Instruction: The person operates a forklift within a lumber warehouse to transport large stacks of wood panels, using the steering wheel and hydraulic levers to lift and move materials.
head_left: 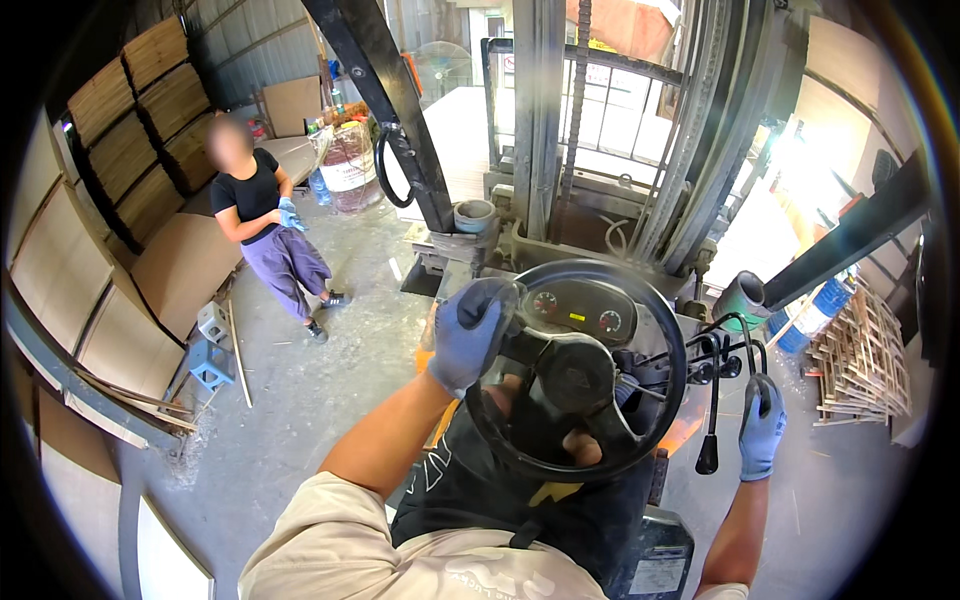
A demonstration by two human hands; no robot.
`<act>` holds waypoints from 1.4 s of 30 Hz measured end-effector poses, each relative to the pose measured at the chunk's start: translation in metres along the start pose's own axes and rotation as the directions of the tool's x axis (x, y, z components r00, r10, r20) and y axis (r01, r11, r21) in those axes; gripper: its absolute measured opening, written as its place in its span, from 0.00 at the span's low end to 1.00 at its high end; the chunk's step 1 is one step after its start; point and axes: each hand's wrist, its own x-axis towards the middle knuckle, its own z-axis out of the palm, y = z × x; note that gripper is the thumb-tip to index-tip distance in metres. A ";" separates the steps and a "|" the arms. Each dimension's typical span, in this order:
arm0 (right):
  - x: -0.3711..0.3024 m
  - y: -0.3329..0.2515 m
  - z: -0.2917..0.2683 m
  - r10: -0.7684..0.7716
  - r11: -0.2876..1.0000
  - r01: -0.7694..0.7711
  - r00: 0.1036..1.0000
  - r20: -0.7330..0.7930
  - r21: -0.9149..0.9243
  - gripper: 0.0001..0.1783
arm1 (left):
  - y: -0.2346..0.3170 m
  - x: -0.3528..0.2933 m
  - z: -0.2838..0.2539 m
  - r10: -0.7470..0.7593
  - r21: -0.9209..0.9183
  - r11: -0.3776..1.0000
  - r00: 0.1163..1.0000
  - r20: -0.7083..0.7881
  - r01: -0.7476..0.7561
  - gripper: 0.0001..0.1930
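I sit at the black steering wheel [676, 345] of a forklift. My left hand [468, 335], in a blue-grey glove, is closed at the upper left of the wheel; whether it grips the rim or a knob there is hidden by the glove. To the right of the wheel, my right hand [763, 428], gloved alike, is wrapped round the end of a bent black control lever [758, 350]. Another lever with a black knob [708, 455] hangs just left of that hand. Behind the wheel is a dashboard [578, 312] with two round gauges.
The mast [540, 130] and load guard [585, 65] rise ahead. At left a person [265, 200] in blue gloves stands near stacked boards [150, 110]. A blue stool [210, 364] stands below them. Wooden slats [860, 350] and a blue drum [815, 315] lie to the right.
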 end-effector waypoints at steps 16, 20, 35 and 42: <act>-0.048 -0.042 -0.030 -0.140 0.971 0.206 0.902 0.408 -0.121 0.41 | -0.002 -0.016 -0.008 -0.057 -0.002 0.998 0.997 0.058 0.057 0.12; -0.057 -0.031 -0.020 -0.126 0.984 0.159 0.942 0.312 -0.083 0.40 | -0.003 -0.015 -0.006 -0.053 -0.054 0.997 0.998 0.039 0.055 0.12; -0.067 -0.029 -0.013 0.018 0.997 0.003 0.958 0.285 -0.072 0.29 | -0.004 -0.027 -0.003 -0.027 -0.137 0.990 0.999 0.032 0.031 0.11; -0.078 -0.005 -0.005 0.001 0.997 0.017 0.976 0.218 -0.080 0.26 | -0.005 -0.034 -0.006 0.009 -0.114 0.994 0.999 0.050 -0.003 0.11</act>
